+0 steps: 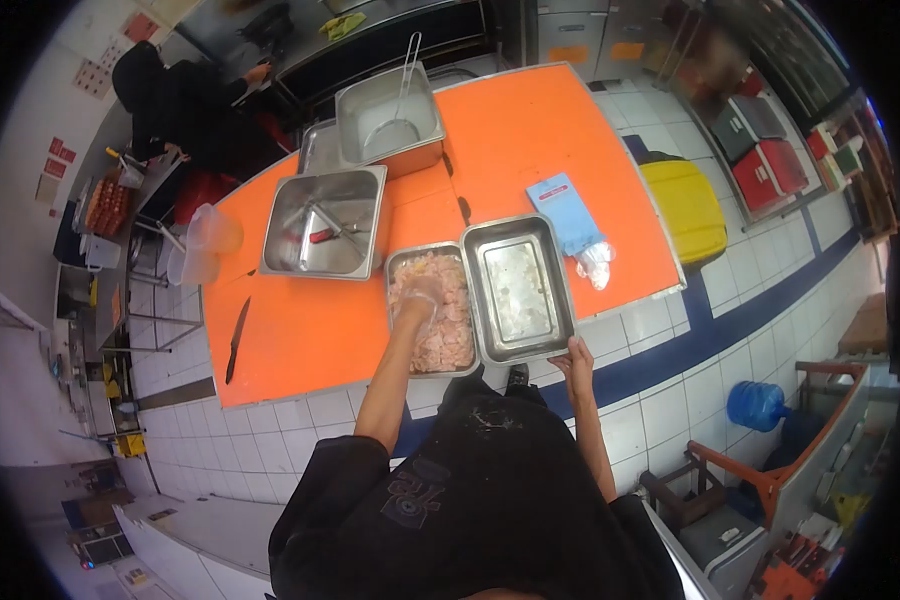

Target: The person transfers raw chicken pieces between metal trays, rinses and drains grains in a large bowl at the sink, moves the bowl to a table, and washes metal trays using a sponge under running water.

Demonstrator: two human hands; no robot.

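Observation:
My left hand (422, 297), in a clear plastic glove, reaches into a metal tray of raw, pale pink meat pieces (447, 345) that look like cut chicken. Its fingers are down among the pieces and I cannot make out their shape. At the near right corner of a second metal tray (562, 290), my right hand (576, 366) grips the rim. That tray has only wet smears on its bottom and stands tight against the meat tray. Beyond its right rim lie a blue box (562, 210) and a crumpled clear plastic glove or bag (595, 265).
On the orange table (320, 345) lies a knife (238, 340) at left. A deep steel pan (280, 225) holds utensils; another pan (370, 145) holds a long-handled strainer. Plastic jugs (215, 232) stand at the left edge. A person in black (185, 100) works behind. A yellow bin (685, 210) stands right.

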